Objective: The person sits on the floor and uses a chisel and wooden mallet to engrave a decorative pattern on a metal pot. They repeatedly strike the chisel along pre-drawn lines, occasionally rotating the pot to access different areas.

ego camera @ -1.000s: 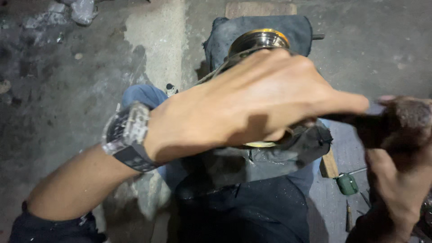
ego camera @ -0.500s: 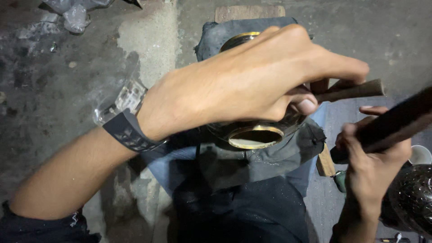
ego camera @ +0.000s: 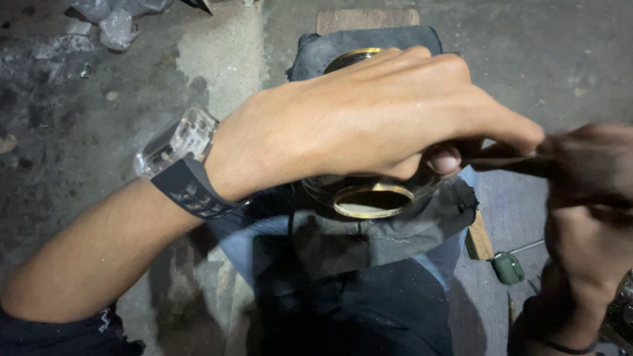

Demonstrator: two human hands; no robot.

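My left hand [ego camera: 369, 118], with a clear-cased watch [ego camera: 181, 161] on the wrist, reaches across a round brass vessel [ego camera: 372, 201]. Its thumb and fingers pinch a thin dark rod [ego camera: 501, 161] that points to the right. The vessel rests on a dark cloth [ego camera: 395, 240] over my lap, its open rim facing me. My right hand [ego camera: 587, 237] is blurred at the right edge. It is closed around a dark striking tool [ego camera: 593, 155], whose blurred upper end is level with the rod's outer end. Most of the vessel is hidden behind my left hand.
A wooden board [ego camera: 366, 18] lies on the concrete floor beyond the cloth. A second piece of wood [ego camera: 478, 237] and a small green object [ego camera: 508, 268] lie at the right. Crumpled plastic [ego camera: 119, 20] sits at the top left.
The dark tool in my right hand was raised half a second ago and has come down to the rod's end. My left hand stays over the vessel.
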